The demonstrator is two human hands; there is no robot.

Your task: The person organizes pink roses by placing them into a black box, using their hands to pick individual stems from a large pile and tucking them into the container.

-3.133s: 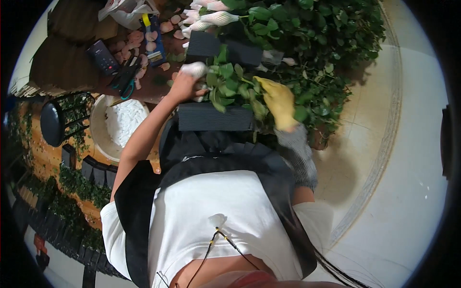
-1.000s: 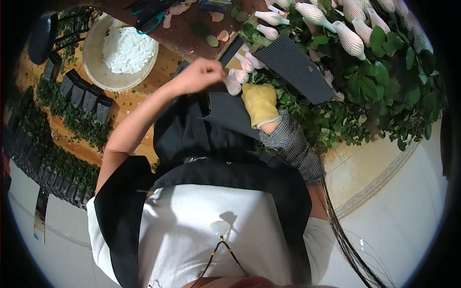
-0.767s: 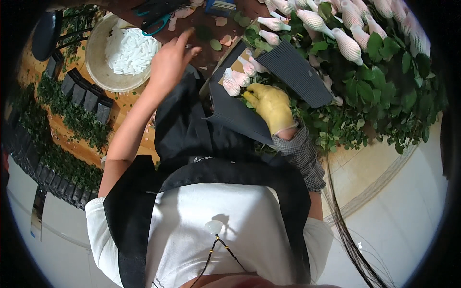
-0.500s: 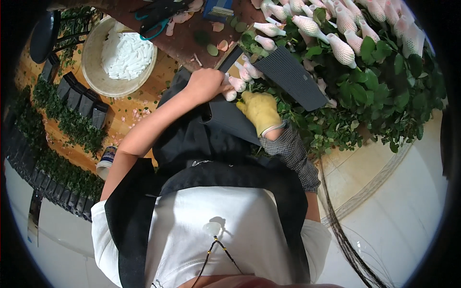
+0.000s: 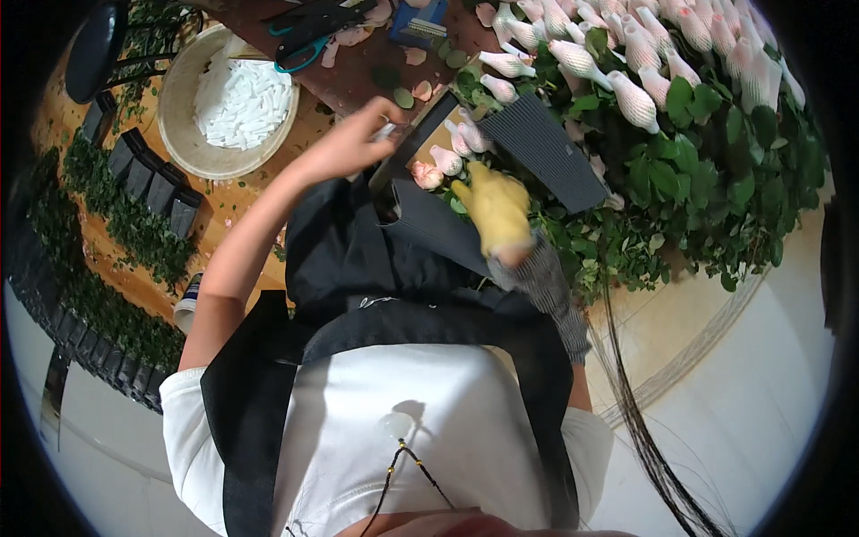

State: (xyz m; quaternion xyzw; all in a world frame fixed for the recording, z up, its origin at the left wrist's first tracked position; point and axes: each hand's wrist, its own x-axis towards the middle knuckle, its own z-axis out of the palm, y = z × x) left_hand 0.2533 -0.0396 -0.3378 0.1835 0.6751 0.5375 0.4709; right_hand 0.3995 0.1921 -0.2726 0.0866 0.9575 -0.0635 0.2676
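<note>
My bare left hand [image 5: 356, 143] is raised beside the dark box, fingers bent around a small white piece [image 5: 385, 132], perhaps a net sleeve; blur hides its details. In the open dark grey box [image 5: 437, 225] on my lap lies a bare pink rose [image 5: 427, 174]. Beside it, a rosebud in a white net sleeve [image 5: 446, 160] and more netted buds form a row. My right hand [image 5: 497, 208], in a yellow glove, rests over the stems and leaves just below these buds. Its fingertips are smeared and partly hidden, so its grip does not show.
A ribbed grey flap [image 5: 546, 152] stands over the leaves. Many netted roses [image 5: 635, 103] are heaped at right. A brown table [image 5: 358, 85] bears teal-handled scissors [image 5: 302, 55] and a blue tool [image 5: 419, 22]. At left are a bucket [image 5: 170, 134] of white pieces and dark-wrapped bunches [image 5: 148, 183].
My left hand has drawn away from the nearest rose, up and to the left, with a small white piece. That rose, netted before, now shows bare petals. My gloved hand has shifted slightly.
</note>
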